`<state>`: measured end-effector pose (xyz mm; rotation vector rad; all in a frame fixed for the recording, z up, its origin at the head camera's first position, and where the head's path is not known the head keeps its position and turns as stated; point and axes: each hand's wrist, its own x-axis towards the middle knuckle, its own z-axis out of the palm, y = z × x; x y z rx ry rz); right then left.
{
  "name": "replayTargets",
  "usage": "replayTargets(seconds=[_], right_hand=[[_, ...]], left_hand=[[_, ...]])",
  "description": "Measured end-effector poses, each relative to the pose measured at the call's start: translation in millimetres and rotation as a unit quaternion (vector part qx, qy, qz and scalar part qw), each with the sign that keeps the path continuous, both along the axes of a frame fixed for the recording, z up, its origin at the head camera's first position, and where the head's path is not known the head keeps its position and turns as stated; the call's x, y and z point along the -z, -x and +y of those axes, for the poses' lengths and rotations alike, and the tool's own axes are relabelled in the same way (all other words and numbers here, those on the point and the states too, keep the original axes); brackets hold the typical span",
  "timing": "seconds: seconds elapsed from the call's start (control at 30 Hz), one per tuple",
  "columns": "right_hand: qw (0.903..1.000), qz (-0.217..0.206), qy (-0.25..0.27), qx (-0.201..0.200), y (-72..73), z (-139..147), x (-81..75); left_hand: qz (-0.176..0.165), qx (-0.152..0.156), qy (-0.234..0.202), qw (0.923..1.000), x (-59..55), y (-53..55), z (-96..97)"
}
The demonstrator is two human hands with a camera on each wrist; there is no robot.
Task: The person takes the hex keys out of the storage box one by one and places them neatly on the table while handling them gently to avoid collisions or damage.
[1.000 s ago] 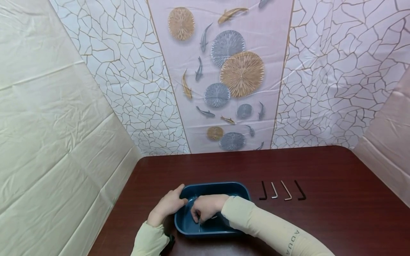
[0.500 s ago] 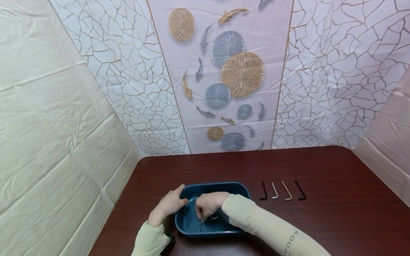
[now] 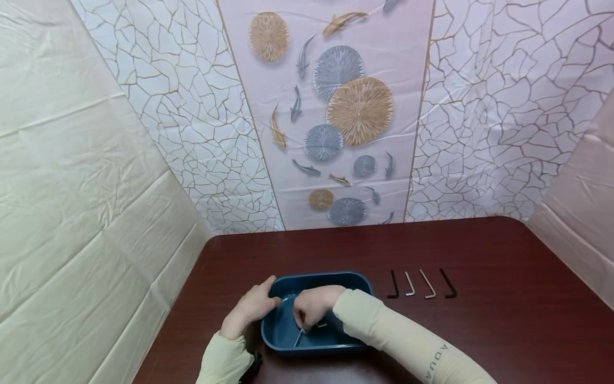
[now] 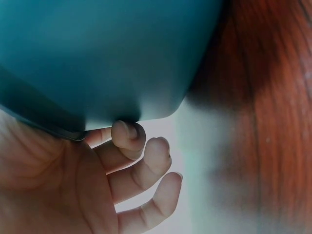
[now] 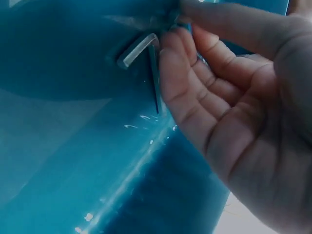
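My left hand [image 3: 254,306] grips the left rim of a blue rectangular bin [image 3: 331,275], thumb over the edge. In the left wrist view its fingers [image 4: 156,156] curl below the bin's outer wall. Inside the bin, my right hand [image 3: 313,307] pinches a thin silver hex key [image 3: 298,337] whose straight arm slants down and left from the fingertips. The pinched end is mostly hidden by the fingers. Another silver hex key [image 5: 139,50] lies on the bin floor beside the curled fingers in the right wrist view; its short bent arm shows.
Right of the bin, several hex keys lie in a row on the dark red table [image 3: 503,309]: a black one [image 3: 394,284], a small silver one [image 3: 409,284], a gold-toned one [image 3: 427,284] and another black one [image 3: 448,284]. A patterned cloth [image 3: 360,112] hangs behind.
My right hand has shifted slightly right and away inside the bin, and the pinched hex key now slants more to the left. The left hand stays on the rim.
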<state>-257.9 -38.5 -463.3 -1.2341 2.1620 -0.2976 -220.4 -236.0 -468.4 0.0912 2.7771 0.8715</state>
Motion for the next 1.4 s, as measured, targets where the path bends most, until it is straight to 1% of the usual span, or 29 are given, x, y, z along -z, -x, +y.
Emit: replayTargets(seconds=[0.1, 0.2, 0.23, 0.3, 0.37, 0.4, 0.47, 0.53, 0.6, 0.63, 0.7, 0.77, 0.83, 0.9, 0.97, 1.03, 1.2, 1.27, 1.3, 1.37, 1.4], right_hand=[[0.9986, -0.042, 0.028, -0.015, 21.1, -2, 33.2], [0.9946, -0.086, 0.052, -0.028, 39.9, -4, 64.3], [0.9935, -0.094, 0.056, -0.031, 43.1, -4, 69.8], [0.9915, -0.111, 0.060, -0.030, 46.3, -5, 74.6], [0.9892, -0.131, 0.063, -0.022, 42.9, -4, 69.3], [0.9888, -0.136, 0.058, -0.020, 38.4, -3, 61.5], [0.9858, -0.158, 0.057, -0.005, 25.1, -2, 41.7], [0.9825, -0.175, 0.062, 0.016, 8.8, 0, 20.1], [0.9761, -0.204, 0.066, 0.037, -3.4, 2, 3.1], [0.9703, -0.225, 0.073, 0.049, -7.6, 2, -1.4], [0.9627, -0.253, 0.076, 0.058, -12.6, 3, -7.0], [0.9553, -0.280, 0.075, 0.058, -13.0, 2, -7.4], [0.9532, -0.289, 0.072, 0.050, -13.2, 0, -5.9], [0.9536, -0.290, 0.068, 0.039, -11.5, -3, -3.9], [0.9559, -0.285, 0.065, 0.030, -6.9, -7, 3.0], [0.9534, -0.294, 0.064, 0.018, 4.2, -13, 20.2], [0.9459, -0.318, 0.063, -0.007, 36.6, -28, 76.7], [0.9479, -0.313, 0.058, -0.013, 42.5, -32, 88.0], [0.9479, -0.313, 0.057, -0.014, 44.1, -33, 91.2], [0.9492, -0.310, 0.053, -0.012, 45.0, -35, 94.1], [0.9482, -0.313, 0.053, -0.008, 45.3, -35, 95.2]], left_hand=[[-0.001, -0.002, 0.002, 1.0000, -0.9, 0.0, -0.2], [0.000, -0.005, -0.001, 1.0000, -0.7, -0.4, -0.9], [0.000, -0.006, -0.003, 1.0000, -0.5, -0.4, -1.2], [0.001, -0.005, -0.006, 1.0000, 0.1, 0.1, -1.6], [0.002, -0.003, -0.005, 1.0000, 1.0, 0.8, -2.2], [0.002, -0.002, -0.004, 1.0000, 1.4, 1.0, -2.4], [0.002, -0.001, -0.003, 1.0000, 2.6, 1.6, -2.8], [0.000, 0.000, -0.003, 1.0000, 3.8, 1.6, -3.0], [-0.003, 0.000, -0.006, 1.0000, 4.7, 1.4, -2.6], [-0.004, 0.001, -0.008, 1.0000, 5.0, 1.3, -2.4], [-0.004, 0.004, -0.011, 0.9999, 5.7, 0.8, -2.0], [-0.004, 0.005, -0.013, 0.9999, 6.0, 0.8, -1.5], [-0.002, 0.006, -0.015, 0.9999, 5.6, 0.7, -1.3], [0.000, 0.007, -0.014, 0.9999, 4.9, 1.2, -1.3], [0.000, 0.008, -0.012, 0.9999, 4.0, 2.0, -1.4], [0.002, 0.010, -0.011, 0.9999, 3.9, 2.6, -1.8], [0.003, 0.017, -0.014, 0.9998, 3.6, 2.5, -2.9], [0.002, 0.021, -0.013, 0.9997, 3.6, 2.3, -3.2], [0.001, 0.022, -0.013, 0.9997, 3.7, 2.1, -3.3], [-0.001, 0.022, -0.013, 0.9997, 4.0, 1.5, -3.4], [0.000, 0.021, -0.013, 0.9997, 4.2, 1.2, -3.4]])
